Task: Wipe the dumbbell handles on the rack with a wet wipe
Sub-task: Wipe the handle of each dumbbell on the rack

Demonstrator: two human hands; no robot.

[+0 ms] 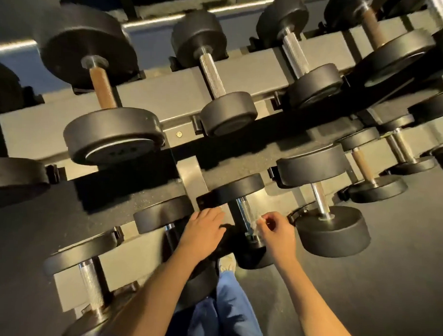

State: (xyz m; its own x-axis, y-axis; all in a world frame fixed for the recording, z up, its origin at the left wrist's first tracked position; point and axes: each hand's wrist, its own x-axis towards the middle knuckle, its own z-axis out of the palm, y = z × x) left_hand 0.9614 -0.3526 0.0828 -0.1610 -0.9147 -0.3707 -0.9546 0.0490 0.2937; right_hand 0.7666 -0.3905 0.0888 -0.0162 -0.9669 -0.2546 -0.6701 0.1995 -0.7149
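On the lower tier of the grey dumbbell rack (193,175), a small black dumbbell lies with its chrome handle (242,209) pointing toward me. My right hand (276,234) is just right of that handle, fingers curled and pinching a thin pale wet wipe (258,225) that lies against the handle's near end. The wipe is blurred and partly see-through. My left hand (203,230) lies on the left of the handle with straight fingers, resting on the dark dumbbell head (227,234) beside it. It holds nothing.
Several more black dumbbells fill both tiers: a brown-handled one (102,88) and a knurled one (212,74) above, a chrome-handled one (321,201) to the right, another (92,286) at lower left. My blue trouser leg (230,309) and dark floor (387,286) are below.
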